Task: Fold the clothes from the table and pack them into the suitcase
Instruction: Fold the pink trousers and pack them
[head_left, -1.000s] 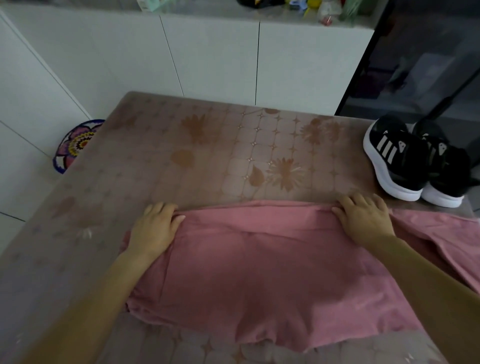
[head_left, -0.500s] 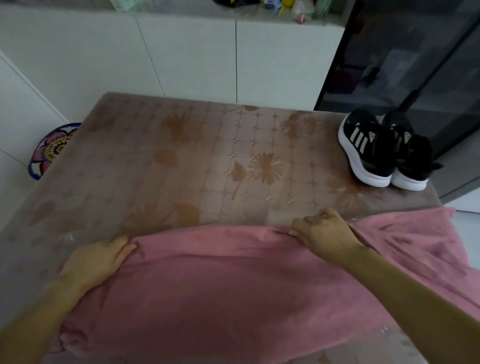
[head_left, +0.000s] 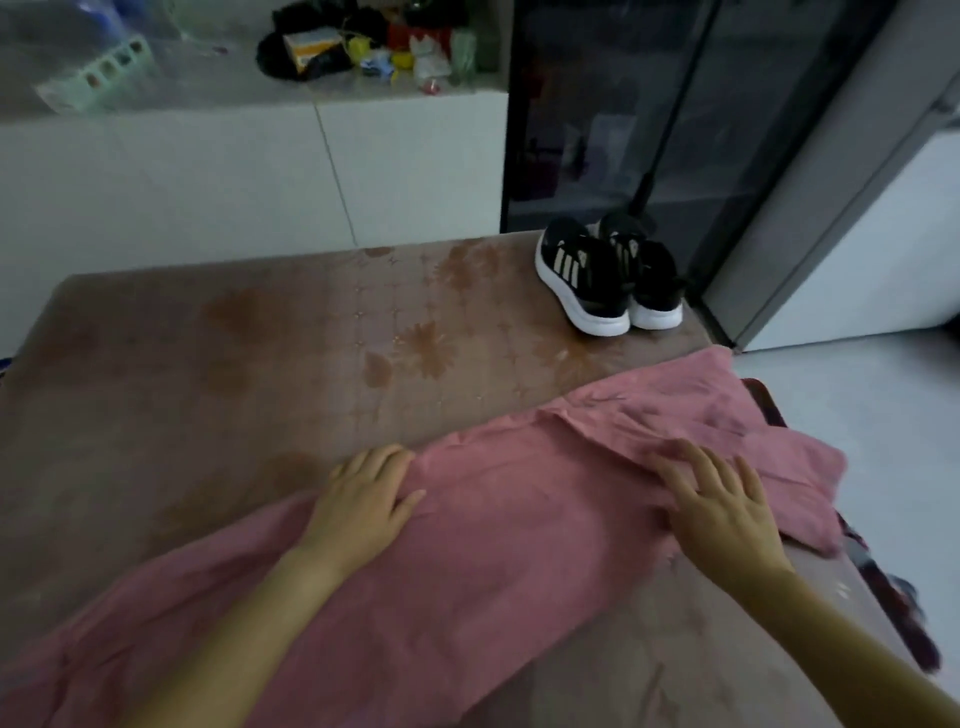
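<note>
Clearly saw a pink soft cloth garment (head_left: 493, 571) lying spread on the near half of a brown table with a faded flower pattern (head_left: 208, 364), running slantwise from the near left corner of the view up to the right edge of the table. Noted wrinkles and a folded layer at the right end of the garment.

Found the left grip (head_left: 358, 506), a bare hand, palm down on the far edge of the garment near its middle, thumb stretched out to the right on the cloth, the other fingers (head_left: 379, 457) bent down just at the border between cloth and table. Could not tell a real pinch of the cloth there from a simple rest on it.

Found the right grip (head_left: 727, 506), also bare, lying flat and wide open on the wrinkled right part of the garment, fingers (head_left: 696, 460) straight and spread, pressing the cloth down and holding nothing.

Noted a pair of black sneakers with white soles and white stripes (head_left: 608, 280) standing side by side at the far right corner of the table, well apart from the garment and from both grips. Noticed a dark patterned cloth (head_left: 893, 597) just beside the right edge of the table.

Behind the table, saw a low white cabinet (head_left: 260, 171) with a heap of small mixed things (head_left: 363, 47) on top, too blurred to name, and to its right a tall dark cabinet with glass doors (head_left: 623, 104).
</note>
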